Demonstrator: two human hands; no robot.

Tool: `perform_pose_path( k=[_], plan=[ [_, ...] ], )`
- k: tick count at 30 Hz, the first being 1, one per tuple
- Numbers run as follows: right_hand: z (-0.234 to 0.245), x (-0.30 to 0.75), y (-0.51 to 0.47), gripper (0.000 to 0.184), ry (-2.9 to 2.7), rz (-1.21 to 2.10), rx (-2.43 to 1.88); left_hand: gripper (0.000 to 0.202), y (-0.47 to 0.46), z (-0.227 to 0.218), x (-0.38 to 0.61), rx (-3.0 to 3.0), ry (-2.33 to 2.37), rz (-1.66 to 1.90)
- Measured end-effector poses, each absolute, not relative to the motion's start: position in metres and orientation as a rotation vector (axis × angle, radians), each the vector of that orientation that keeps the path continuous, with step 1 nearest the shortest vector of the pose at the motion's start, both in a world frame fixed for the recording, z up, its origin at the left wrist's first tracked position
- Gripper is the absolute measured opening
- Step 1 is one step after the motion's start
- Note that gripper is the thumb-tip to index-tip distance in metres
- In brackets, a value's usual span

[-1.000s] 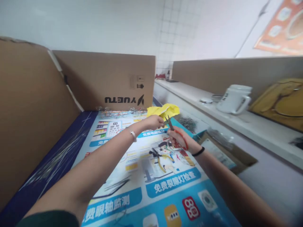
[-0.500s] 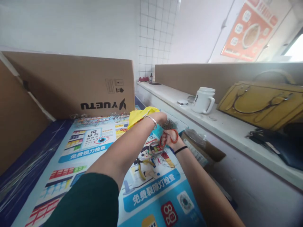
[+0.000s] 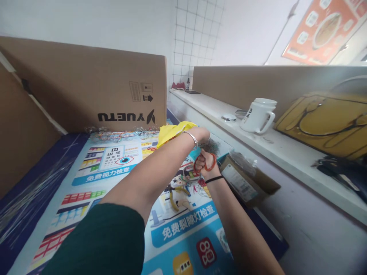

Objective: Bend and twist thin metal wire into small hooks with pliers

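My right hand (image 3: 204, 164) is closed around the red handles of a small pair of scissors (image 3: 207, 162), held over a printed blue poster (image 3: 120, 179) that covers the table. My left hand (image 3: 202, 134) reaches across just above it, toward a pile of small dark metal pieces (image 3: 212, 145). Its fingers are hidden behind the wrist, which wears a silver bangle. A crumpled yellow bag (image 3: 172, 132) lies right behind my left forearm.
Cardboard sheets (image 3: 86, 91) stand along the back and left. A small open carton (image 3: 249, 179) sits at the table's right edge. On the white ledge (image 3: 281, 152) to the right stand a white mug (image 3: 259, 115) and a yellow handbag (image 3: 329, 122).
Both hands moved right and away, from over the poster's middle to the metal pile. The scissors, earlier pointing up with blades showing, are now turned down. The camera swung right.
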State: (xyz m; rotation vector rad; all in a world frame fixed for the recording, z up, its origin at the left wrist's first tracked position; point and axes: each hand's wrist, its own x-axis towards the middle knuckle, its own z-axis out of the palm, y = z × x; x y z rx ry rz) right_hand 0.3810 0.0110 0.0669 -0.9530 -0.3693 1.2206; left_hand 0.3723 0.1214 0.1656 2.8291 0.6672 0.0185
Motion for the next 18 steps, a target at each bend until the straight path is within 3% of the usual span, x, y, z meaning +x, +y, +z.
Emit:
perform_pose_path(
  k=[6,18],
  plan=[
    [0.057,0.363,0.017,0.046,-0.345,1.141,-0.887,0.026,0.102,0.177,0.351,3.006,0.823,-0.226],
    [0.062,0.365,0.017,0.035,-0.489,1.095,-0.840,0.024,0.087,0.179,0.331,3.142,0.805,0.042]
  ],
)
